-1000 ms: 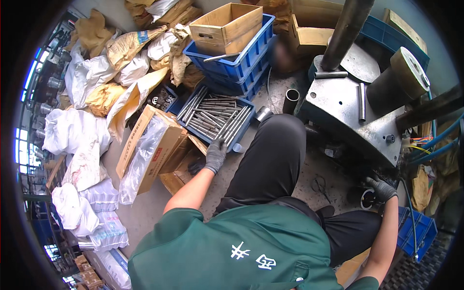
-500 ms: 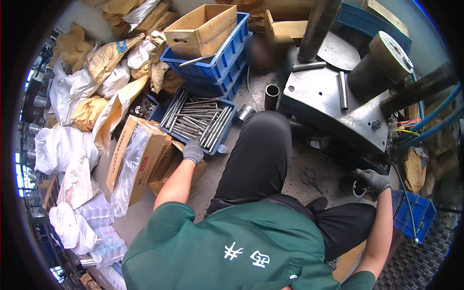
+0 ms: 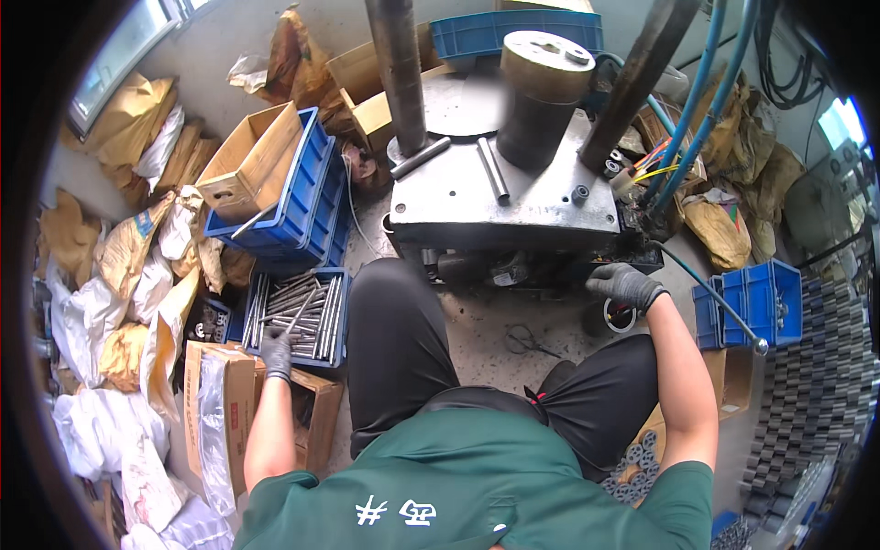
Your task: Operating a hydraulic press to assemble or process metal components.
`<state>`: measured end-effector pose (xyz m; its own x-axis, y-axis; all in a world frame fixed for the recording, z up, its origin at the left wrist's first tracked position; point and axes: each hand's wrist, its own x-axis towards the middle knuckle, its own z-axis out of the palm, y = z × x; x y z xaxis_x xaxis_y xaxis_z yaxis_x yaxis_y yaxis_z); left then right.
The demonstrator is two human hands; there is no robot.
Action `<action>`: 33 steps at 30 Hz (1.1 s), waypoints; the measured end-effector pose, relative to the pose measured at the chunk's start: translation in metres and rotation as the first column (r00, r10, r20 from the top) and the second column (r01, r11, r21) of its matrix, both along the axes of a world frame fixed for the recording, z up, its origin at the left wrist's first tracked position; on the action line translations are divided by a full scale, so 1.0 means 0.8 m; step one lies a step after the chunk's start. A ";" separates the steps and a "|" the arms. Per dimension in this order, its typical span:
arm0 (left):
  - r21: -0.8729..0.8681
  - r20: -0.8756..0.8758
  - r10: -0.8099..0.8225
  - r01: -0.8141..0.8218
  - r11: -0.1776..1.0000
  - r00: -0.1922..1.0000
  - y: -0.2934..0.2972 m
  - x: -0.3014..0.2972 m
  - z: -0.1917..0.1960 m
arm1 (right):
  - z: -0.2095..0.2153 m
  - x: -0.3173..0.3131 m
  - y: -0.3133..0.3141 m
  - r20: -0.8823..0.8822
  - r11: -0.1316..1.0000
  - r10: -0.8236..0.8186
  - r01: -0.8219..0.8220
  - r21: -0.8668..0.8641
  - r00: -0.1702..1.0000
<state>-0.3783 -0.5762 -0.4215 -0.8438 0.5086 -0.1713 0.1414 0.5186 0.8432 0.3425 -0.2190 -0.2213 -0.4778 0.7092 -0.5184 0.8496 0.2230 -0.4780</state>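
The left hand (image 3: 275, 354), eight o'clock, has just gripped a rod (image 3: 301, 313) at the bin (image 3: 345, 316); right hand's (image 3: 628, 286) grip, three o'clock, is unclear.

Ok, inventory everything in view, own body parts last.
Rectangular plastic crates: several, blue, left, back, right
Flat steel machine: one, silver, ahead
Slim metal rods: many, grey, mostly in left crate
Thick steel cylinder: one, dark, atop machine
Round metal columns: two, dark, beside cylinder
Flexible hoses: several, blue, back right
Open rectangular box: one, tan, on stacked crates
Cardboard boxes: several, brown, left and back
Crumpled sacks: many, white and brown, mostly left
Short blocky pieces: many, grey, far right
Scissors: one pair, dark, floor
Round hollow object: one, dark, right of scissors
Cloth shirt: one, green, bottom
Left gloved hand: one, grey, at rods
Right gloved hand: one, grey, by hollow object
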 end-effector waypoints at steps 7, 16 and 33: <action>0.181 -0.411 -0.219 0.315 0.932 0.885 0.128 0.027 0.247 | 0.085 -0.046 0.010 -0.153 0.848 0.206 -0.098 0.521 0.966; 0.545 -0.639 -0.318 0.704 0.455 0.700 0.284 0.266 0.454 | 0.045 -0.094 0.059 -0.305 0.511 -0.187 0.357 0.782 0.934; 0.775 -0.464 -0.458 0.598 0.206 0.758 0.436 0.417 0.381 | 0.002 -0.103 0.116 -0.131 0.448 -0.163 0.191 0.873 0.978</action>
